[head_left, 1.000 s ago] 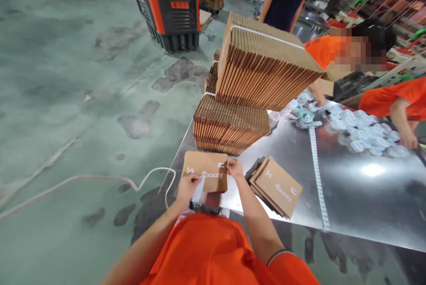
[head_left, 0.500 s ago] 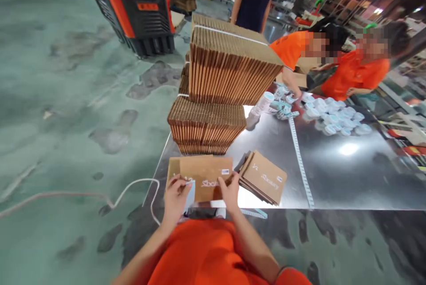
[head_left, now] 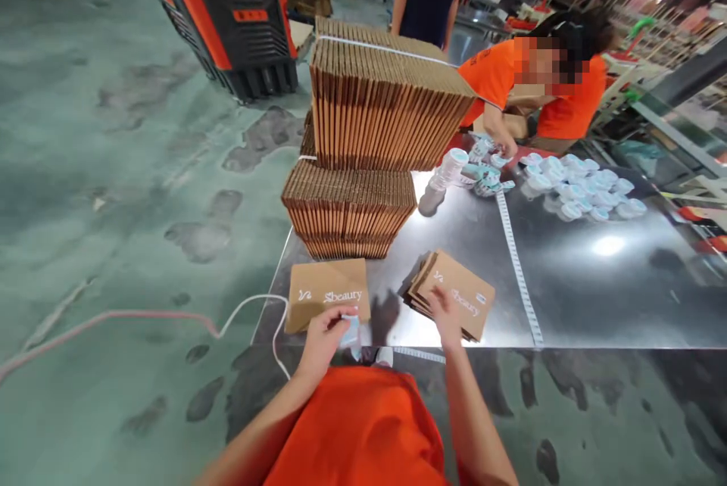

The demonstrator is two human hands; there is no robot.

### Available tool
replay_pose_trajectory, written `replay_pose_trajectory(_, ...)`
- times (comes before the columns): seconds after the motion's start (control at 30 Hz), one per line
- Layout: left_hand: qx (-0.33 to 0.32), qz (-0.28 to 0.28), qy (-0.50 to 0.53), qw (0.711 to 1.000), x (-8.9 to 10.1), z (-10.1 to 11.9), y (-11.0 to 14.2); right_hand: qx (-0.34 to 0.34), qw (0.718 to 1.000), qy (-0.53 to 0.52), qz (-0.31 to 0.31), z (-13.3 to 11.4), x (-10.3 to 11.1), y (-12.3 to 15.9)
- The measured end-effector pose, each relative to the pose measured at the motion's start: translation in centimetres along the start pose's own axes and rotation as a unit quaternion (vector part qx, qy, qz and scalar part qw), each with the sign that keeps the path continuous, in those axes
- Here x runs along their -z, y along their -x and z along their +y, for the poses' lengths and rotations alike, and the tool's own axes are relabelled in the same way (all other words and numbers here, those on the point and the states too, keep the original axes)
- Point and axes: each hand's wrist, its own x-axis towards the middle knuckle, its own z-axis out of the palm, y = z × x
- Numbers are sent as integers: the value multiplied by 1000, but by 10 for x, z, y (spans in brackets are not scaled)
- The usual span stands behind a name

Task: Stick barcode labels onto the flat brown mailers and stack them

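My left hand point(head_left: 325, 338) pinches a light blue strip of labels point(head_left: 351, 331) at the table's near edge. Just beyond it lies a flat brown carton point(head_left: 328, 291) printed "beauty" in white, with no sticker showing. To the right, my right hand point(head_left: 446, 316) is over the small pile of flat cartons point(head_left: 470, 303), touching or just above the top one. Its fingers are blurred, so their grip is unclear. The top carton of that pile bears a small white sticker point(head_left: 481, 297).
Tall bundles of folded cartons point(head_left: 352, 206) stand behind on the metal table point(head_left: 579, 297). White-lidded jars point(head_left: 579, 183), a stack of clear round containers point(head_left: 448, 169) and a long label strip point(head_left: 519, 266) lie right. Co-workers point(head_left: 494, 77) stand beyond. A cable point(head_left: 170, 313) crosses left.
My right hand has moved right, from the left carton to the pile, and the stickered carton now lies on top there. My left hand has shifted slightly right with the label strip.
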Motion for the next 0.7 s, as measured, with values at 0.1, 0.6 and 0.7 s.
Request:
replay_pose_trajectory(0.1,-14,-21,9,1000,0,-3,0,18,972,-143,-186,-35,-51,43)
replay_pose_trajectory(0.6,-27,22,-110,993,12,-20,-11,48,949,-148,-274,-71,-92,67)
replay_pose_trajectory(0.7,-11,32,-116,993,18,-32,-20,45,969,-98,-222,-56,-109,42)
